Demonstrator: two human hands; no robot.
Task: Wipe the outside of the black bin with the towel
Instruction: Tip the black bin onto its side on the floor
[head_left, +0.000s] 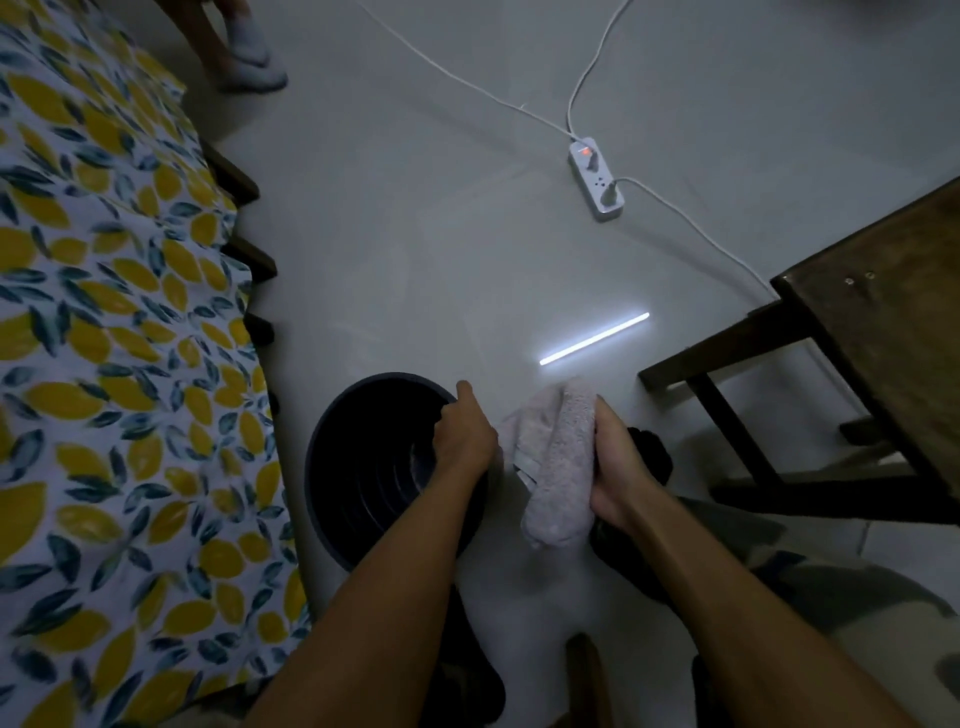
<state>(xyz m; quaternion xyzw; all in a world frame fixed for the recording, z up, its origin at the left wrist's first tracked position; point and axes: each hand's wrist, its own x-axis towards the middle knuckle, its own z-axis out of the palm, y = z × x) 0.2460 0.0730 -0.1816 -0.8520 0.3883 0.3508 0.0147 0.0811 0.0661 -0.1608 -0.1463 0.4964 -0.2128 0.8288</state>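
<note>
No text, label, brand or number can be read. The power strip (595, 179) on the floor (415, 234) shows only a small red light, and any marking is too small.

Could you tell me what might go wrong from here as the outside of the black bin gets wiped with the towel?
1. Only the left hand steadies the black bin, at its rim; a hard wipe could tip or slide it on the smooth floor.
2. The towel hangs bunched from the right hand, so loose ends may drag on the floor and pick up dirt.
3. The room is dim, so missed patches on black plastic would be hard to spot.
</note>
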